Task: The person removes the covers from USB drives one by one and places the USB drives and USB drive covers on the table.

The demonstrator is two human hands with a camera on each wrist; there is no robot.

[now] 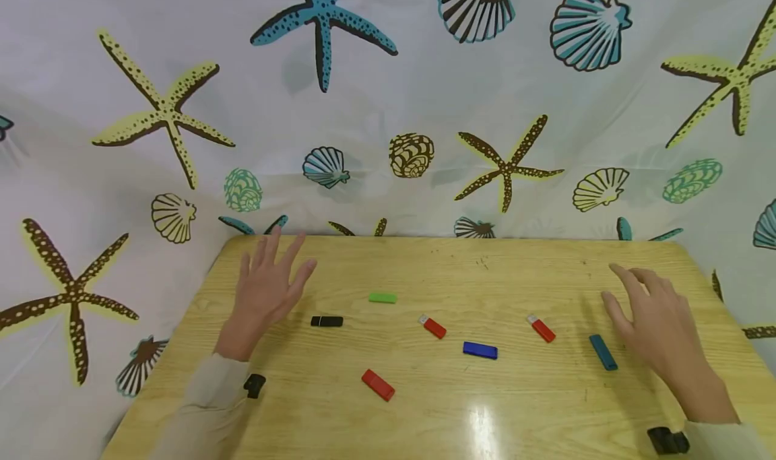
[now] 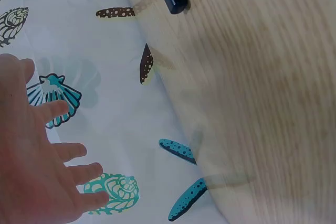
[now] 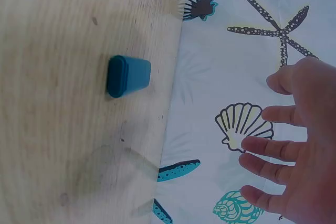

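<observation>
My left hand (image 1: pixel 267 291), fingers spread, is over the table's left side and holds nothing. Nearest to it lies a black USB stick (image 1: pixel 327 321), also at the top of the left wrist view. My right hand (image 1: pixel 661 318) is over the right side, fingers apart and nothing in them, beside a teal USB stick (image 1: pixel 603 352). Between the hands lie a green stick (image 1: pixel 382 298), a blue USB stick (image 1: pixel 480 350), a capped red USB stick (image 1: pixel 378 384), and two red USB sticks with bare metal plugs, one mid-table (image 1: pixel 434 326) and one farther right (image 1: pixel 541 328).
The wooden table (image 1: pixel 485 271) has rounded far corners. A white cloth (image 1: pixel 376 110) printed with starfish and shells hangs behind it and along its sides. A small black device (image 1: pixel 254 385) sits at the left wrist, another (image 1: pixel 667 440) at the right wrist.
</observation>
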